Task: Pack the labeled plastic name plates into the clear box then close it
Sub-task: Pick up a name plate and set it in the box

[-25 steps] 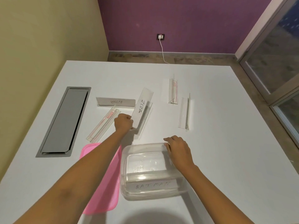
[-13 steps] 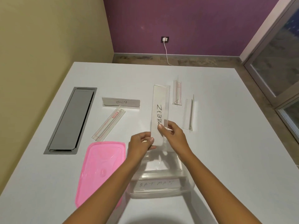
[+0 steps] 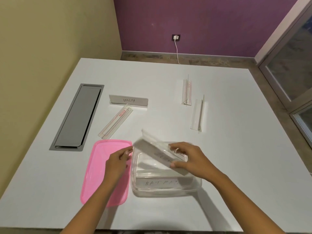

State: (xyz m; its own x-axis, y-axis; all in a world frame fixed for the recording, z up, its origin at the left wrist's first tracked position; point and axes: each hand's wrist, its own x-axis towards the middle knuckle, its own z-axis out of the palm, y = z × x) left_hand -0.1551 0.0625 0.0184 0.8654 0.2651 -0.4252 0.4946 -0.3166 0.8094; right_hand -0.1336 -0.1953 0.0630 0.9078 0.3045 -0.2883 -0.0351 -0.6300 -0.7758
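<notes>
The clear box (image 3: 194, 189) stands open near the table's front edge, with the BATMAN name plate (image 3: 162, 182) lying inside along its near wall. The ZEBRA name plate (image 3: 150, 145) hangs blurred and tilted diagonally over the box. My right hand (image 3: 190, 159) grips its right end, and the fingertips of my left hand (image 3: 118, 162) pinch at its left end, above the pink lid (image 3: 96, 176). Further back on the table stands the ALPHA name plate (image 3: 129, 100).
Three unlabeled clear holders lie on the white table (image 3: 236, 157): one (image 3: 115, 123) below ALPHA and two (image 3: 187, 92) (image 3: 197, 114) at the back right. A grey cable hatch (image 3: 77, 117) is set into the table's left side. Walls run along the left and back.
The ZEBRA plate was lifted off the table by my left hand, taken in both hands upright, then swung down to a diagonal over the box. The right hand left the box rim.
</notes>
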